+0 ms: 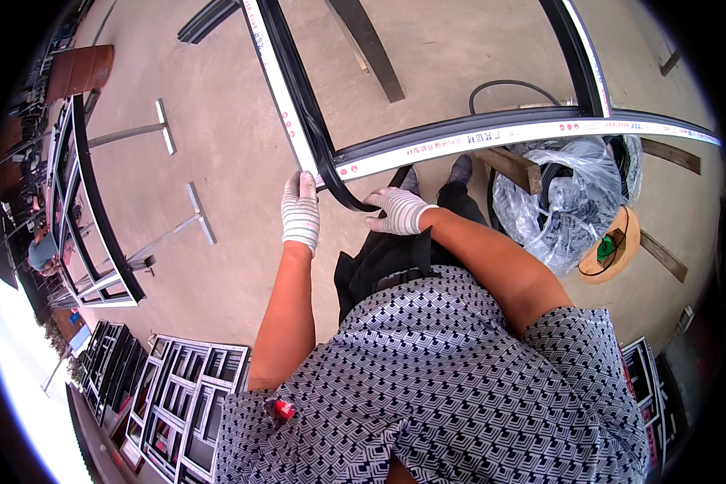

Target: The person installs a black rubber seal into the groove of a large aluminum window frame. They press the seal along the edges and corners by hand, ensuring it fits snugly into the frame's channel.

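A person in a patterned shirt stands over the near corner of a dark window frame (460,133) laid flat above a concrete floor (234,161), both hands in striped work gloves. The left hand (301,211) rests at the outer side of the corner, fingers curled down and close together against the frame's edge; whether they pinch anything cannot be told from above. The right hand (398,210) lies just inside the corner, fingers bent narrowly around a black rubber strip (343,192). The strip runs down the frame's left rail, leaves the channel at the corner and bows in a short loop between the two hands, its loose end passing under the right fingertips. The left hand touches the strip's outer side where it bends away from the rail.

White protective tape with red print lines the frame's rails. To the right, beside the person's leg, a crumpled clear plastic bag (569,206) holds a coil of the same black strip, and a round tan reel (617,244) with a green hub lies against it. A loop of black hose (508,87) lies on the floor inside the frame. Wooden battens (512,165) support the frame. At far left a second frame (85,210) rests on metal stands (169,230), and more frames are stacked (177,395) at lower left.
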Tool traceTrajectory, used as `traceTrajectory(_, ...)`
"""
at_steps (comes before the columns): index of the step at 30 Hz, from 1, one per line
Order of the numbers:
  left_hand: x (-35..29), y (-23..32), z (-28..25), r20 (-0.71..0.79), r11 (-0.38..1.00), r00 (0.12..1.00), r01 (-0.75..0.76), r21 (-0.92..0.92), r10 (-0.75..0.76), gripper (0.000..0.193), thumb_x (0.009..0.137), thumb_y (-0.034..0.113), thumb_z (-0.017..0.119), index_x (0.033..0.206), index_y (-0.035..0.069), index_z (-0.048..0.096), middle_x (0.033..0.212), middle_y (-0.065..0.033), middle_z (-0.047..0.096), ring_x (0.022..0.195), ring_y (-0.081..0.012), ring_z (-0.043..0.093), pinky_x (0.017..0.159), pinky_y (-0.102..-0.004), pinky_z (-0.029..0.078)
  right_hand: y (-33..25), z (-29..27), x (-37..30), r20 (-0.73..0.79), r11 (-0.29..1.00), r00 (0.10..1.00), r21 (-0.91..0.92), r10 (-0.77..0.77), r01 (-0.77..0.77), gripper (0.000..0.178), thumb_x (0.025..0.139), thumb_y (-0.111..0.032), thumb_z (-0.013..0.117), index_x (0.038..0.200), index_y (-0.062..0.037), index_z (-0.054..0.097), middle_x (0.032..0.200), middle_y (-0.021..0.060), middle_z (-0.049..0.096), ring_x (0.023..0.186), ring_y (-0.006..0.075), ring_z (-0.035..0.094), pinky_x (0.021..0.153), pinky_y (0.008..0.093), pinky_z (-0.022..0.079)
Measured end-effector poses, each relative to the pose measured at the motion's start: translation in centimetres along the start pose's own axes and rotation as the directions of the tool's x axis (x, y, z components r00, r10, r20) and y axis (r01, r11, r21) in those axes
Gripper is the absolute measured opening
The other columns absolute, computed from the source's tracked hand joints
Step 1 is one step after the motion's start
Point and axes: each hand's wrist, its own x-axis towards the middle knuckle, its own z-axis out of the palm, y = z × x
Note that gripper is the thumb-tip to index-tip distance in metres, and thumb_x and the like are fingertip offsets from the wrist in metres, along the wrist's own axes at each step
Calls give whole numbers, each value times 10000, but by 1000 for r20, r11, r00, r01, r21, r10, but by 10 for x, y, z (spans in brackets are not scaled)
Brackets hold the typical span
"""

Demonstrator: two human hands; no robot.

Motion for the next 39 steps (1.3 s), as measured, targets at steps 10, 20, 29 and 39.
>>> traceTrajectory(10, -25, -15, -3, 50, 998, 998, -45, 39, 43, 496, 1107, 341, 609, 1400, -59, 581, 1115, -84, 696, 976, -125, 622, 872, -301, 524, -33, -27, -41, -27, 1000, 999, -15, -21, 21, 439, 1030, -408, 646, 1256, -35, 693, 1139, 250, 736, 1076, 450, 697, 940, 478, 554)
traceTrajectory(20, -40, 11, -10, 221, 971, 967, 74, 229, -126, 494, 1113, 419, 553, 1141, -49, 711, 898, -148, 758, 740, -190, 708, 752, -351, 582, -101, -82, -66, -228, 904, 974, -418, -9, -89, 182, 990, -260, 672, 985, -82, 706, 893, 182, 725, 833, 387, 722, 724, 480, 568)
traceTrajectory(29, -31, 34, 16, 354, 920, 900, 337, -197, -254, 738, 958, 647, 707, 1241, -29, 617, 828, -159, 730, 607, -217, 703, 575, -349, 623, -113, -105, -63, -274, 838, 961, -534, -43, -115, 205, 922, -271, 708, 980, -76, 741, 887, 167, 761, 874, 377, 756, 760, 504, 605)
traceTrajectory(39, -18, 41, 51, 392, 815, 866, 455, -359, -310, 343, 957, 349, 643, 1086, 32, 670, 848, -113, 673, 631, -199, 622, 582, -403, 600, -73, -133, -115, -327, 962, 942, -223, 79, -159, 486, 907, -479, 772, 1148, -57, 767, 979, 254, 754, 929, 427, 740, 849, 465, 591)
